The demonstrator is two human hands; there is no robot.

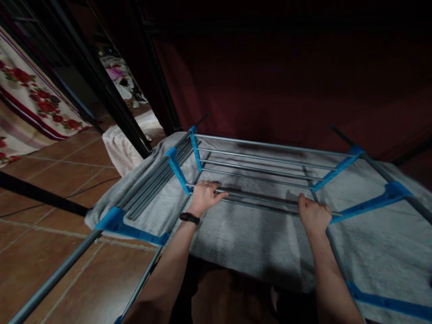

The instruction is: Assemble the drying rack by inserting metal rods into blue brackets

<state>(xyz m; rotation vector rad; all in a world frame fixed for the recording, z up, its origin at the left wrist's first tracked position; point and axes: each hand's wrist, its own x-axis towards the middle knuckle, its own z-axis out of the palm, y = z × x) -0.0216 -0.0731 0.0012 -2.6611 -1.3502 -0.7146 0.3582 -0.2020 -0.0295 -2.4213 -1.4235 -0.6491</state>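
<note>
A rack frame of grey metal rods and blue plastic brackets lies on a grey blanket [243, 243]. My left hand [204, 197], with a dark band on its wrist, is closed over a metal rod [259, 198] near its left end, beside a blue bracket [178, 171]. Farther right, my right hand [313, 215] is wrapped round the same rod, close to the right blue bracket [367, 202]. Behind the hands, several crossbars [270, 157] span the two sides of the frame. My fingers hide parts of the rod and its ends.
Several loose rods [155, 180] lie together on the blanket at the left. Another blue bracket [116, 222] sits nearer me on the left pole. Dark metal posts [111, 90] stand by the tiled floor [77, 180]. Dark red fabric [270, 90] hangs behind, and a floral cloth [40, 99] at far left.
</note>
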